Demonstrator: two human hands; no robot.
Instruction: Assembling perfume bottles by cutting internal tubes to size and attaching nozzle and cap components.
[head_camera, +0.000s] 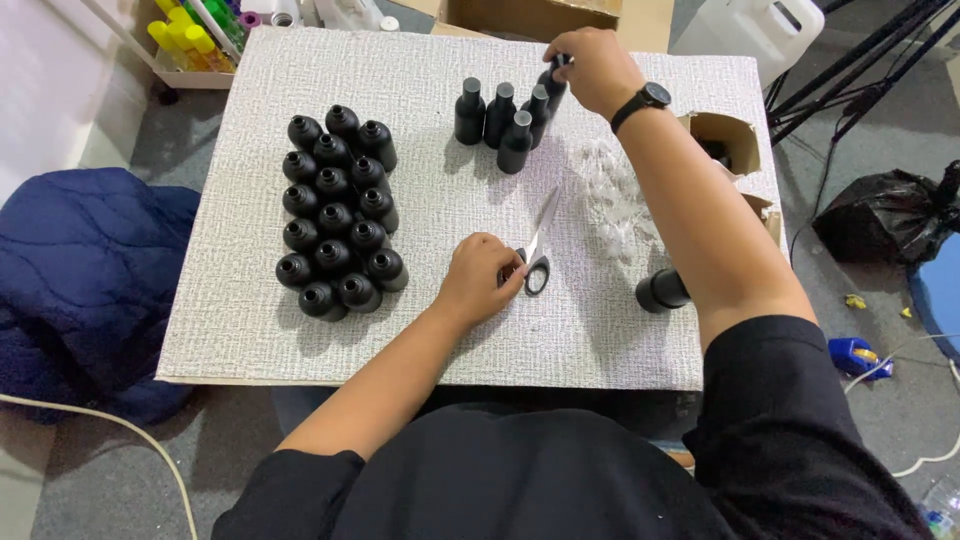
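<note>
Black bottles: 16 uncapped (338, 212), 5 capped (497, 113); right hand (592, 68) grip closed on 1, left hand (484, 279) on scissors (538, 250).

The desk (250, 330) has a white textured top. Around 9 o'clock there's a tight cluster of uncapped black bottles (337, 212), all upright. Up at 12 o'clock a smaller bunch of capped black bottles (500, 118) stands. Scissors (538, 250) lie near the centre, a pile of clear plastic bits (615, 195) just beside them at 3 o'clock, and one black bottle (661, 290) lies tipped over at 4 o'clock.
</note>
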